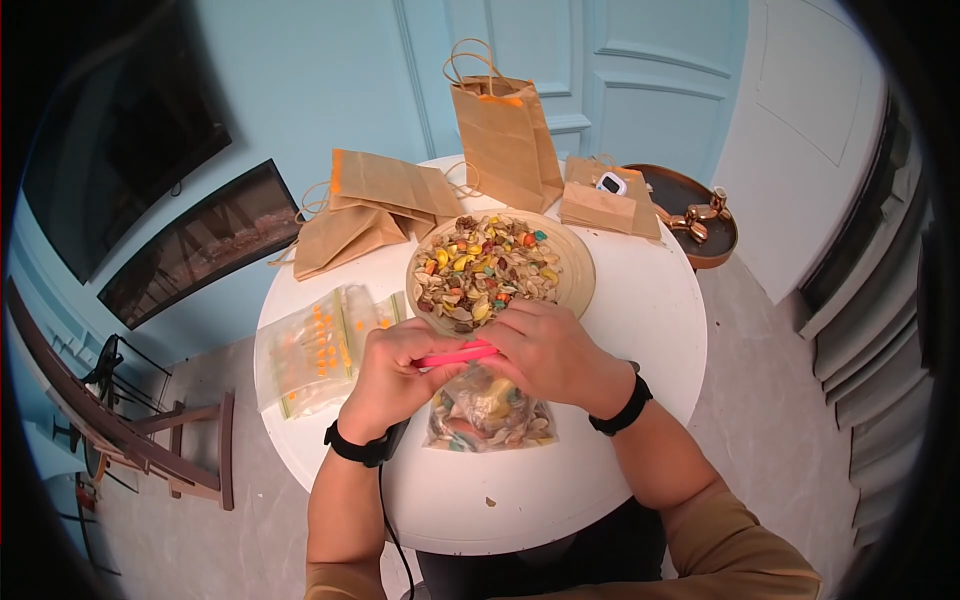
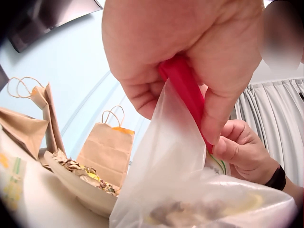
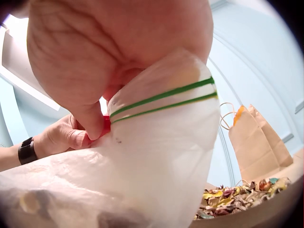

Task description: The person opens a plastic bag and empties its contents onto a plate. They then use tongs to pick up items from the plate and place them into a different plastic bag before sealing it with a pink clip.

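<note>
A clear zip bag (image 1: 490, 425) of dried petals and flower pieces stands on the near part of the round table. Across its upper part lies a long pink plastic clip (image 1: 460, 356). My left hand (image 1: 392, 358) pinches one end of this clip between thumb and fingers. At the other end, my right hand (image 1: 545, 350) pinches the clip and the bag's top together. The bag's green zip lines (image 3: 164, 97) run out from under the right hand in the right wrist view. Just beyond the hands sits a wide shallow bowl (image 1: 580, 280) heaped with potpourri (image 1: 485, 265).
Several flat zip bags (image 1: 310, 355) with orange print lie at the left. Brown paper bags (image 1: 505, 140) stand and lie along the back edge. A small white timer (image 1: 611, 183) rests on a folded bag at back right. One loose petal (image 1: 490, 502) lies near the front edge.
</note>
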`<state>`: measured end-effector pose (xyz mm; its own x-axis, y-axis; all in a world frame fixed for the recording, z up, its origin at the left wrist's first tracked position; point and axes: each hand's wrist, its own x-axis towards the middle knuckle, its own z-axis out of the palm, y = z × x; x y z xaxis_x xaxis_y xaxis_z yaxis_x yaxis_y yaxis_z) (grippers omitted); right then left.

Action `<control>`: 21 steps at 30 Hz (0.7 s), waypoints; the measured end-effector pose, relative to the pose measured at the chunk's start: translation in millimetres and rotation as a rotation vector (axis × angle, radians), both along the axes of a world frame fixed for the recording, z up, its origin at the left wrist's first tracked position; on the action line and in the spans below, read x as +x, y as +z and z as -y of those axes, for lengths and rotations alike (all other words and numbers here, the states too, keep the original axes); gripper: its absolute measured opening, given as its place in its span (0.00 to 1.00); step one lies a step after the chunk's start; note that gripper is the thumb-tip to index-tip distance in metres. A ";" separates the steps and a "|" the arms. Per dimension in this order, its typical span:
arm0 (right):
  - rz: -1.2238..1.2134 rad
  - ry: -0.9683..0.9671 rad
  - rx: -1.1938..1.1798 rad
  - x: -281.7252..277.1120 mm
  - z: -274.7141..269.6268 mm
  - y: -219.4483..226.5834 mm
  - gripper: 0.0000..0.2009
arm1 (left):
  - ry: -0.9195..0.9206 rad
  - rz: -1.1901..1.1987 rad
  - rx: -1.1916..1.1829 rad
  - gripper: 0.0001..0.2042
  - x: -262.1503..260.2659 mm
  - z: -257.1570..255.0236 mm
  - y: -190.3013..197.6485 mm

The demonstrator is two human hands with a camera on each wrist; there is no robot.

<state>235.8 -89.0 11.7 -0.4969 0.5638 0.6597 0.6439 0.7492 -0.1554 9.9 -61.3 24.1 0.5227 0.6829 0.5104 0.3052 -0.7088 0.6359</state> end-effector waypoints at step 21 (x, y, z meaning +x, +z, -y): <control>-0.093 0.135 -0.133 8.0 -9.7 -4.1 0.10 | 0.009 -0.014 -0.093 0.07 1.9 1.5 -3.3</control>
<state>243.8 -79.3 7.6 -0.5137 0.5816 0.6307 0.5176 0.7964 -0.3128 11.8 -62.8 20.8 0.5232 0.7316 0.4371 0.3203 -0.6440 0.6947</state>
